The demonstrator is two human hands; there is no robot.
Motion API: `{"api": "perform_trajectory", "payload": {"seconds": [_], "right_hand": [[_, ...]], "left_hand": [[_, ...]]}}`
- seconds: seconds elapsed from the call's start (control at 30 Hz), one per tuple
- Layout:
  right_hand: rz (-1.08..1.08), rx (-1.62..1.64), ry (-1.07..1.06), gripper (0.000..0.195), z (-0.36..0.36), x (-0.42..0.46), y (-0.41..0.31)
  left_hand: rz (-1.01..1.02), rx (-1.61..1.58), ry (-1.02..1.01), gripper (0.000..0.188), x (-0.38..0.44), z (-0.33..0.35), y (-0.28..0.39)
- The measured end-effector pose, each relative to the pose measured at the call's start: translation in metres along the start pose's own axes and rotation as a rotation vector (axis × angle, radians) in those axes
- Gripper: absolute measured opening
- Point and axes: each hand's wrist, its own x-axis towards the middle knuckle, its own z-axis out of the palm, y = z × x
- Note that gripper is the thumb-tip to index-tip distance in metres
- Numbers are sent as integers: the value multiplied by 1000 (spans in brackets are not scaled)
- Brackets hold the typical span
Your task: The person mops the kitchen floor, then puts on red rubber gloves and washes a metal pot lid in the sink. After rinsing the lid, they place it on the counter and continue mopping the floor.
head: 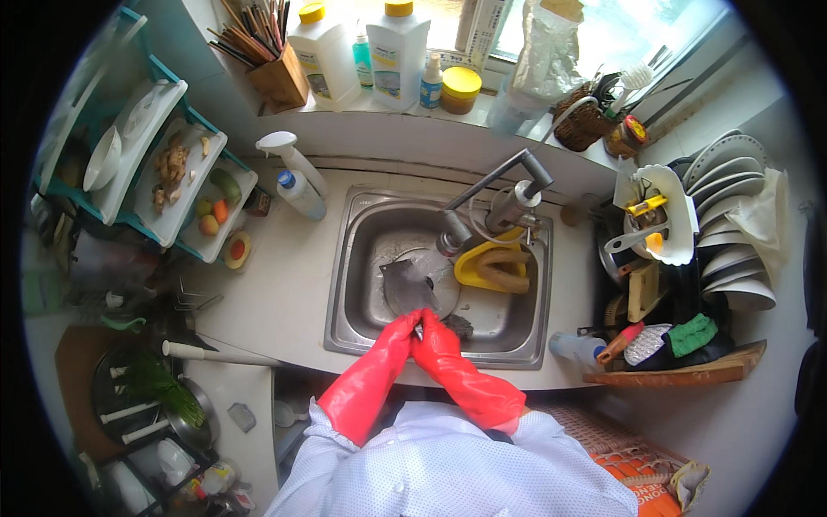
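Observation:
Both of my hands wear long red rubber gloves and meet at the near edge of the stainless steel sink (357, 258). My left hand (402, 328) and my right hand (435, 337) close around the handle of a cleaver (407, 284), most of which they hide. Its broad grey blade points away from me, over a round metal disc (450, 284) in the basin. Water runs from the faucet head (449, 244) onto the blade. By my right hand lies a dark scouring pad (460, 326). A yellow basket (466, 266) holding brown root-like pieces (505, 266) rests at the basin's right.
Spray bottles (302, 194) stand left of the sink, beside a tiered rack (219, 139) of produce. Bottles and a chopstick holder (279, 81) line the sill. Stacked plates (736, 213), a white basket (665, 194) and a wooden board (685, 371) crowd the right.

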Motion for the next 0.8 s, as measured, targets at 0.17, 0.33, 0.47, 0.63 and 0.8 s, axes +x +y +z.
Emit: {"api": "perform_trajectory", "payload": {"seconds": [0.17,0.33,0.47,0.63,0.8], "right_hand": [[-176,514,-71,39,-42,-21,24],[13,392,228,34,-69,25,106],[322,-57,-12,52,-89,38,121],[285,-271,-276,66,-31,56,122],[270,-352,-335,64,32,96,173]], "left_hand": [[-43,-124,25,34,-16,9,15],[-12,-6,131,24,-20,-6,22],[87,98,205,26,-65,-5,29],[61,236,195,24,-83,-11,28],[32,316,206,26,-92,13,30]]}}
